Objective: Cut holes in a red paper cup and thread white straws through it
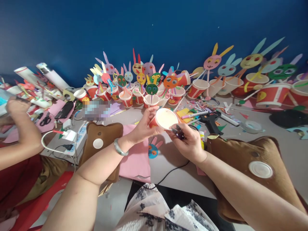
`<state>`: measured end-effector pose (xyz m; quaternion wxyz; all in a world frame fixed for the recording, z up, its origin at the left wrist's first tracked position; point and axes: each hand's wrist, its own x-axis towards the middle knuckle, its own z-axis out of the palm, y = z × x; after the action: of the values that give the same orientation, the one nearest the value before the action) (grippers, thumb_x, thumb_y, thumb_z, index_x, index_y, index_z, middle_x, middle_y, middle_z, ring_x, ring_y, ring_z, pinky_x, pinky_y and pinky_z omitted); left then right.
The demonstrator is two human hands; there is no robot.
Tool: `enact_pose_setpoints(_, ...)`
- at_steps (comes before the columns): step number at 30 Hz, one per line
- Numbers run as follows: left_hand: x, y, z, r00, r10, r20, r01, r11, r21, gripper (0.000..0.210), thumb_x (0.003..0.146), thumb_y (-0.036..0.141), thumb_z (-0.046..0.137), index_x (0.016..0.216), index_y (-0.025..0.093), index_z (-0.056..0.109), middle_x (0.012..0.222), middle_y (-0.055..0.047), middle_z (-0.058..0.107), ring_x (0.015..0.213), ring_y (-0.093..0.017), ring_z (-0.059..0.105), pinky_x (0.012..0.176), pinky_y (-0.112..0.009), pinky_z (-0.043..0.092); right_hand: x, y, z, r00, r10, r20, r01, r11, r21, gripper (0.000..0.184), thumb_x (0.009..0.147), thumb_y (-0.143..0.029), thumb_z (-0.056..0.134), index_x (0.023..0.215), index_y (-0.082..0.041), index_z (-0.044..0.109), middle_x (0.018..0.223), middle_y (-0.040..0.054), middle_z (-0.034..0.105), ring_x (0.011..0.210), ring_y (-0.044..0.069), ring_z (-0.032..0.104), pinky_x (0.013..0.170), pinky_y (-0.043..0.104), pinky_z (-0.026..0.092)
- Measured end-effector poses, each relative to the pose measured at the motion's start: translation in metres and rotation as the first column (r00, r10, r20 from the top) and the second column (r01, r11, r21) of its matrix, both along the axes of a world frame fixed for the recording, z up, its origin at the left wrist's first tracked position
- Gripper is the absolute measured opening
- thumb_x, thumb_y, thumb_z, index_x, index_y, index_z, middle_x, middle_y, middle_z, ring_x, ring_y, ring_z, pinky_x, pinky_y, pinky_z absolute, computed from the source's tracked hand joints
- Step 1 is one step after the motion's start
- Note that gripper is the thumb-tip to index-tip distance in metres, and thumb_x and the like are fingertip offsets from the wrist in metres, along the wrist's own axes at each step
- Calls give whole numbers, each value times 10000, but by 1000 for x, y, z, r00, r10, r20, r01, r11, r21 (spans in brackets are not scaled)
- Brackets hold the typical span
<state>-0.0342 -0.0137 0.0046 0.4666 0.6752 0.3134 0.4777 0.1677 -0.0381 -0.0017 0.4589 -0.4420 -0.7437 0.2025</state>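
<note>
My left hand [147, 123] grips a red and white paper cup [166, 119], and the cup's pale round end is turned up toward me. Close against the cup's right side, my right hand [189, 141] is closed around dark scissors [178, 132], partly covered by the fingers. Whether the blades touch the cup I cannot tell. Below the hands, a blue paper rabbit face [153, 151] with pink ears lies on the table by a pink sheet [134, 157].
Several cups with paper rabbits [152, 89] stand along the blue wall. A black glue gun [211, 122] lies among paper scraps at right. Brown cushions [240, 160] flank my arms. On the left are a power strip [80, 136] and another person's arm [21, 138].
</note>
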Motion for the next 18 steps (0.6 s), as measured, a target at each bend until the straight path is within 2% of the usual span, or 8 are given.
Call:
enact_pose_setpoints(1, -1, 0, 0, 999, -31, -33, 33, 998, 61, 796, 783, 553, 775, 1420, 257, 401, 1378, -136, 585, 1248, -288, 612, 1018, -439, 533, 1, -1, 0, 1000, 11, 27, -11, 999, 35, 118, 868, -358, 647, 875, -246, 609, 648, -4, 607, 540, 135, 484, 565, 288, 421)
enact_pose_setpoints(3, -2, 1, 1, 994, -49, -100, 66, 982, 176, 780, 762, 477, 816, 1405, 248, 438, 1401, -139, 581, 1294, -305, 590, 1063, -459, 508, 3, -2, 1, 997, 38, 73, -44, 996, 75, 109, 879, -363, 631, 900, -256, 626, 675, 18, 644, 564, 155, 535, 590, 302, 446)
enact_pose_setpoints(6, -4, 3, 2, 987, 46, -153, 9, 939, 343, 644, 820, 464, 765, 1354, 224, 499, 1372, -149, 610, 1275, -303, 607, 1071, -470, 501, 5, -2, 0, 993, 64, 98, -71, 995, 66, 133, 883, -378, 614, 950, -265, 638, 685, 27, 652, 575, 172, 559, 613, 315, 471)
enact_pose_setpoints(8, -6, 5, 1, 973, 171, -152, -80, 877, 473, 633, 842, 530, 719, 1348, 216, 503, 1350, -161, 621, 1266, -308, 610, 1074, -487, 493, 4, -2, -2, 997, 50, 50, -53, 998, 43, 186, 892, -385, 609, 1031, -263, 628, 726, 32, 661, 582, 170, 566, 619, 318, 481)
enact_pose_setpoints(11, -10, 7, 2, 924, 357, -137, -188, 738, 648, 602, 897, 620, 595, 1338, 222, 501, 1325, -164, 622, 1282, -312, 590, 1095, -524, 467, 2, -3, -5, 995, 29, -96, -27, 999, 23, 290, 945, -440, 551, 1165, -251, 550, 770, 30, 649, 561, 156, 539, 577, 312, 466)
enact_pose_setpoints(13, -12, 8, 4, 887, 441, -138, -220, 665, 714, 566, 935, 638, 510, 1330, 234, 498, 1317, -156, 616, 1296, -308, 574, 1108, -539, 453, 1, -3, -5, 993, 14, -121, -11, 1000, 22, 283, 959, -487, 532, 1114, -251, 537, 745, 19, 622, 542, 147, 505, 545, 302, 435)
enact_pose_setpoints(15, -14, 8, 5, 859, 492, -143, -233, 624, 746, 554, 951, 645, 467, 1328, 241, 496, 1312, -148, 607, 1302, -305, 560, 1116, -546, 445, 1, -2, -2, 999, 17, -48, -16, 1000, 13, 266, 939, -516, 567, 973, -253, 553, 682, 2, 584, 533, 140, 480, 537, 295, 406)
enact_pose_setpoints(18, -16, 8, 6, 811, 569, -140, -263, 567, 781, 493, 965, 600, 480, 1310, 249, 513, 1297, -130, 601, 1296, -295, 551, 1115, -543, 452, 1, 3, 2, 996, 73, 57, -70, 997, -41, 337, 891, -566, 625, 832, -245, 542, 608, -21, 524, 527, 133, 458, 537, 286, 372)
